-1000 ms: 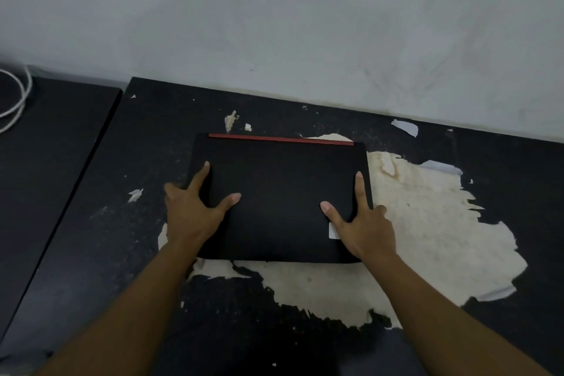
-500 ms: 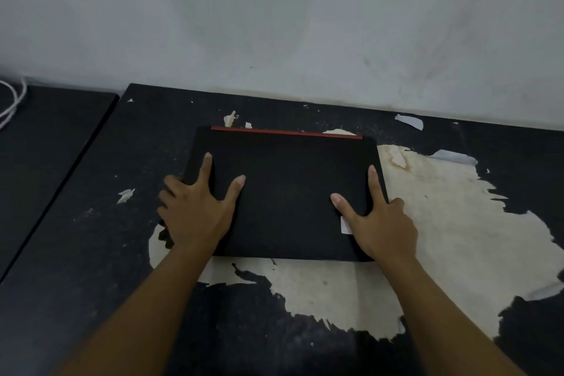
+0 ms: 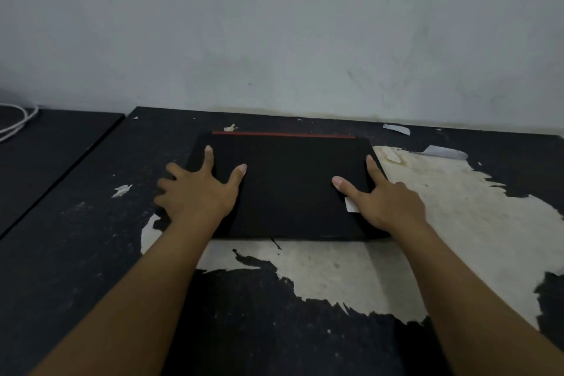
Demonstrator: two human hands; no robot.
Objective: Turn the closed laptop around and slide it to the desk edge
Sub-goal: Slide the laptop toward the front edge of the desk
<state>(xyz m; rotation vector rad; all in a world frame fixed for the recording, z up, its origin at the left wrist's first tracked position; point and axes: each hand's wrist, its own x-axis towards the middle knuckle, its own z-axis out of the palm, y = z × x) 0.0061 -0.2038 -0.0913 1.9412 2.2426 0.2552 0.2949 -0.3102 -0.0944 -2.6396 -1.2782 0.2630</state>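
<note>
The closed black laptop (image 3: 290, 186) lies flat on the dark desk (image 3: 76, 253), with a red strip (image 3: 283, 134) along its far edge, close to the wall. My left hand (image 3: 198, 192) is spread on its left side, the outer fingers curled over the left edge. At the right edge my right hand (image 3: 387, 201) presses down beside a small white sticker (image 3: 351, 204), with the thumb and forefinger on the lid. The laptop's near corners are hidden under my wrists.
The desk's black coating is peeled to a large pale patch (image 3: 457, 223) right of and in front of the laptop. A grey wall (image 3: 274, 40) rises right behind the desk. A second dark desk (image 3: 45, 156) with a white cable (image 3: 18, 122) adjoins on the left.
Both hands have pushed the laptop away from me toward the wall; its far edge now reaches the small paper scrap. The hands keep the same hold on it.
</note>
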